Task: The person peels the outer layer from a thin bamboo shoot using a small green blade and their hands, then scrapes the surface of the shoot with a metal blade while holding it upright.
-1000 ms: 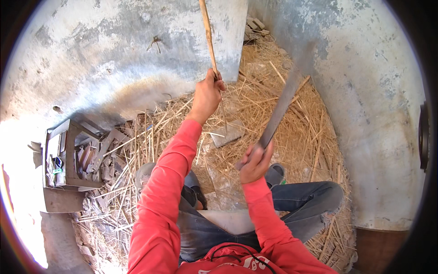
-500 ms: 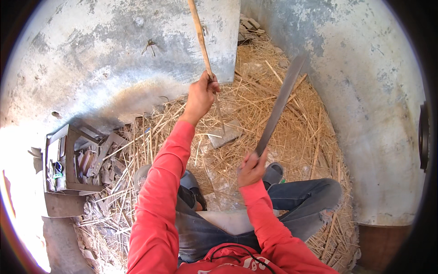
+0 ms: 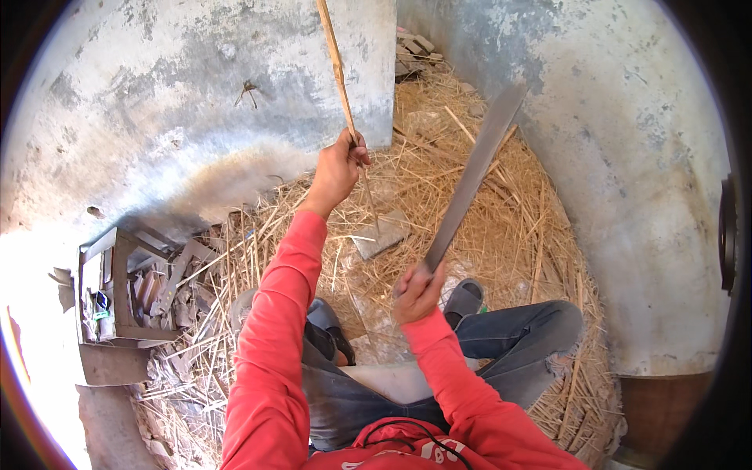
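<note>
My left hand (image 3: 335,174) is closed round a long thin strip of wood or bamboo (image 3: 335,64). The strip's upper part runs up past the top of the view, and its thinner lower end points down over a flat grey block (image 3: 381,234) on the floor. In my right hand (image 3: 420,293) is the handle of a machete (image 3: 478,172), gripped by closed fingers. Its long, dark, broad blade slants up and to the right, slightly blurred, apart from the strip. The handle itself is mostly hidden by my fingers.
Straw-like shavings and splinters (image 3: 439,188) cover the floor round my sandalled feet. Worn plaster walls (image 3: 196,86) stand ahead and at the right (image 3: 619,157). A small wooden stand (image 3: 117,286) and broken scraps are at the left. Bricks (image 3: 415,51) lie stacked in the far gap.
My right hand and the machete have shifted slightly to the left and toward me. My left hand still holds the strip, a little further left in the view.
</note>
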A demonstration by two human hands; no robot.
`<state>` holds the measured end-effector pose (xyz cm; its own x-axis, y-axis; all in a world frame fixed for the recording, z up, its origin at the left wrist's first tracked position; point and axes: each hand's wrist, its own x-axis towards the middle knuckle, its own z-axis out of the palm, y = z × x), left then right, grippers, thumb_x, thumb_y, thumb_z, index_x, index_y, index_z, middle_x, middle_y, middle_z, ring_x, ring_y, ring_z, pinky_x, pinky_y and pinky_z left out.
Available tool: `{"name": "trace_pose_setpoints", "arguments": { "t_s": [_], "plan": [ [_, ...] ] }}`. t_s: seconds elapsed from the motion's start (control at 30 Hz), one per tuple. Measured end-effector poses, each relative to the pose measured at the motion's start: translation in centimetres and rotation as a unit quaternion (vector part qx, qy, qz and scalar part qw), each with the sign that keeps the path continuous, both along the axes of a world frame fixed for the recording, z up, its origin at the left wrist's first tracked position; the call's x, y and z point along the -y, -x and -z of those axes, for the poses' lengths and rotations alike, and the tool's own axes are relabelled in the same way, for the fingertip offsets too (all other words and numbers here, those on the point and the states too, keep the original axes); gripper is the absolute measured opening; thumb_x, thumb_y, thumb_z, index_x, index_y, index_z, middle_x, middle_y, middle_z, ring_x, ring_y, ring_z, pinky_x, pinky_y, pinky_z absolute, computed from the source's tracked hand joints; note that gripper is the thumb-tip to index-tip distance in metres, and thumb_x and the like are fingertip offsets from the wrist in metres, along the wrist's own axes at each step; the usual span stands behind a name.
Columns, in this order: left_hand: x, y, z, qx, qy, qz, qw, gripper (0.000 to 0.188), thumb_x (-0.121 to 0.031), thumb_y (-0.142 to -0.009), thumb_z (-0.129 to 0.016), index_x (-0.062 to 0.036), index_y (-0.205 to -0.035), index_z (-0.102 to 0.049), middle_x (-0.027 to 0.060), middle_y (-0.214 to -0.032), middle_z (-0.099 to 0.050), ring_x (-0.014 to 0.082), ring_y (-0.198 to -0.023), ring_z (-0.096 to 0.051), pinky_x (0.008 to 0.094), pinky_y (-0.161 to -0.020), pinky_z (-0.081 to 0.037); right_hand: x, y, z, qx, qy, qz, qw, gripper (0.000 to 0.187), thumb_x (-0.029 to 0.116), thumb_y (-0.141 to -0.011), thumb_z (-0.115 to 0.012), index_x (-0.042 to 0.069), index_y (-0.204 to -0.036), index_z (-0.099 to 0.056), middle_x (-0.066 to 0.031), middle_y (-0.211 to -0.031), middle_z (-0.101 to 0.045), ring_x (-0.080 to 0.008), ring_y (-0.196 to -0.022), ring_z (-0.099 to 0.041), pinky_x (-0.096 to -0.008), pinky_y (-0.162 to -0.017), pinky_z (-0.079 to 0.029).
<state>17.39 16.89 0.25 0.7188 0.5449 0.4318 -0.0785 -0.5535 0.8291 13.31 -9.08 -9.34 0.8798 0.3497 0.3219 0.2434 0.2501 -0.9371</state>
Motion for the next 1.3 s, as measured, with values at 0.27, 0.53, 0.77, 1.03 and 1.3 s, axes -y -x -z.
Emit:
{"name": "trace_pose_setpoints", "arguments": {
  "t_s": [0.27, 0.53, 0.77, 1.03, 1.3],
  "plan": [
    [-0.6, 0.6, 0.4, -0.003, 0.005, 0.000, 1.000, 0.005, -0.002, -0.102, -0.050, -0.0023, -0.103, -0.055, 0.0125, -0.076, -0.070, 0.0218, -0.075, -0.073, 0.0355, -0.068, -0.056, -0.4, -1.1, 5.9, -0.080, 0.202, 0.008, 0.976, 0.046, 0.016, -0.102, -0.059, -0.001, -0.144, -0.049, -0.0076, -0.081, -0.059, -0.0127, -0.072, -0.056, -0.0292, -0.064, -0.047],
    [-0.3, 0.3, 0.2, -0.001, 0.004, -0.011, 1.000, 0.006, -0.002, -0.102, -0.050, -0.0022, -0.102, -0.056, 0.0128, -0.077, -0.070, 0.0218, -0.073, -0.072, 0.0363, -0.068, -0.056, 1.1, 1.2, 8.8, 0.080, 0.119, 0.062, 0.988, 0.045, 0.014, -0.101, -0.060, -0.002, -0.141, -0.050, -0.0111, -0.080, -0.059, -0.0140, -0.070, -0.057, -0.0284, -0.064, -0.046],
    [-0.2, 0.2, -0.6, -0.029, -0.028, 0.001, 0.999, 0.007, 0.001, -0.102, -0.048, -0.0015, -0.103, -0.054, 0.0108, -0.081, -0.070, 0.0206, -0.081, -0.073, 0.0358, -0.072, -0.058, 1.8, -0.4, 15.2, -0.096, 0.278, -0.024, 0.956, 0.044, 0.019, -0.101, -0.060, 0.001, -0.141, -0.052, -0.0154, -0.087, -0.064, -0.0172, -0.077, -0.061, -0.0312, -0.072, -0.050],
    [0.4, 0.4, -0.4, -0.048, -0.008, -0.019, 0.999, 0.006, 0.001, -0.102, -0.048, -0.0015, -0.103, -0.054, 0.0103, -0.080, -0.069, 0.0199, -0.080, -0.073, 0.0352, -0.073, -0.059, 0.6, 2.0, 11.3, -0.027, 0.210, 0.019, 0.977, 0.043, 0.022, -0.102, -0.060, 0.001, -0.139, -0.053, -0.0090, -0.086, -0.062, -0.0132, -0.073, -0.057, -0.0301, -0.067, -0.049],
    [-0.5, 0.9, 0.7, 0.016, 0.005, -0.047, 0.999, 0.007, 0.001, -0.100, -0.050, -0.0020, -0.100, -0.056, 0.0114, -0.074, -0.070, 0.0213, -0.072, -0.072, 0.0348, -0.068, -0.056, -1.5, -2.6, 9.5, -0.123, 0.145, -0.008, 0.982, 0.045, 0.024, -0.102, -0.062, 0.000, -0.138, -0.053, 0.0011, -0.079, -0.056, -0.0061, -0.063, -0.050, -0.0242, -0.051, -0.041]
  ]
}}
